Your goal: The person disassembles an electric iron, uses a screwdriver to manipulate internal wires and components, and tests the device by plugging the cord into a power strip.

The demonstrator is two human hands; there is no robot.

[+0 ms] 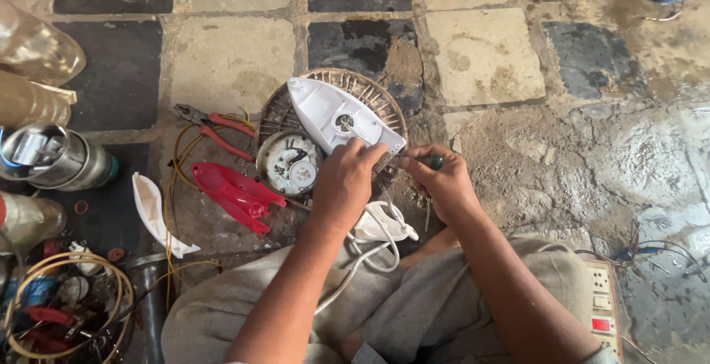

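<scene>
The white iron shell [334, 116], one in number, is being held on a round wire grille [277, 113] lying on the tiled floor [229, 61], near the middle of the floor's visible stretch. The left hand [346, 179] is being pressed over the shell's near, broad end, fingers curled closed against the plastic. The right hand [444, 183] is being kept closed around one screwdriver [435, 163] with a dark green handle, and its tip is being directed toward the shell's near right corner.

One round white dial part [290, 163] is being left just beside the shell, on the grille's near left rim. One red plastic cover [235, 192] is lying to the left of it, and one pair of red-handled pliers [214, 129] is lying beyond that, amid loops of yellow wire [176, 179]. One curved white plastic piece [154, 215] is lying farther left. A white cord [370, 249] is trailing from below the left hand onto the person's lap. One steel canister [63, 158] is lying at the floor's left edge, and one switch board [600, 301] is sitting by the near right corner. Nothing is lying between the hands and the shell.

The shell's long axis is running diagonally, its pointed nose being aimed toward the far left and its broad end toward the near right.
</scene>
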